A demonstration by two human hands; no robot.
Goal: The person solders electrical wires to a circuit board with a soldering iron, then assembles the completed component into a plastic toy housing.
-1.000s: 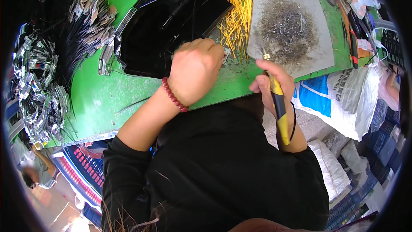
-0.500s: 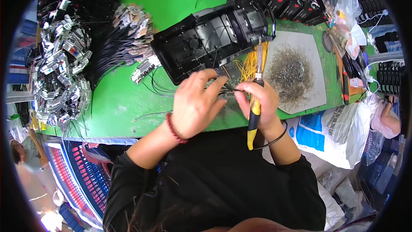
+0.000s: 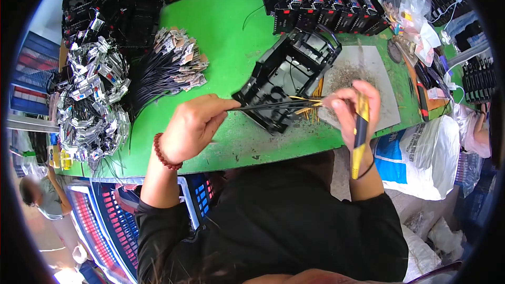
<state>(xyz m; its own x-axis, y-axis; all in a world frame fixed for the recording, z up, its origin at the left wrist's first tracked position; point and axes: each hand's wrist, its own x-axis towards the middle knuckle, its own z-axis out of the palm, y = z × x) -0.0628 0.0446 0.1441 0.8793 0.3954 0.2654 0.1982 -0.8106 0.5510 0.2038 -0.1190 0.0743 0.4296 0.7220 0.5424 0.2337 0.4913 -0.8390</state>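
A bundle of thin black wires [image 3: 273,107] is stretched between my two hands above the green table. My left hand [image 3: 192,126], a red bead bracelet at its wrist, is closed on the bundle's left end. In my right hand [image 3: 357,110] is a tool with a black-and-yellow handle [image 3: 361,126], held upright; its upper part is blurred. The right fingertips also pinch near the wires' right end, beside a yellow strand [image 3: 305,98]; what exactly they grip is blurred. Behind the wires lies an open black plastic housing [image 3: 258,81], slanting across the table. Yellow strands [image 3: 315,94] lie beside it.
A pale board [image 3: 386,100] with grey debris lies behind my right hand. To the left are wires with metal connectors [image 3: 92,105] and bundled black cables [image 3: 158,73]. Black units with red parts [image 3: 326,10] line the back. A white sack [image 3: 426,158] stands right; another person [image 3: 52,194] is far left.
My hands have moved apart, left hand leftward and right hand rightward with the tool, drawing the wires out straight. The black housing now lies at a steeper slant. The whole view has shifted slightly.
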